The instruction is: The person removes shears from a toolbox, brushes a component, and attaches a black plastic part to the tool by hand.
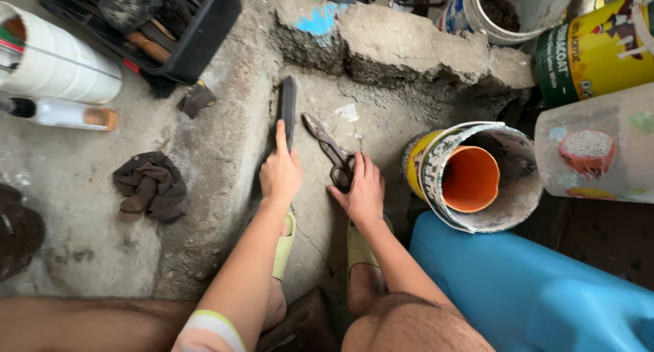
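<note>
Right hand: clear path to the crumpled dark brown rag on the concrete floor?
Probably not easily. The right hand rests on the metal pliers, and the left hand, pressed on the flat dark bar, lies between it and the crumpled dark brown rag. The left hand is nearer.

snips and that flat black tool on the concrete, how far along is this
Early, it seems. Already out: both tools lie on the concrete floor. In hand: the left hand rests a finger on the flat black tool, and the right hand covers the handles of the metal snips. Left: neither is lifted, and nothing here looks cut.
</note>
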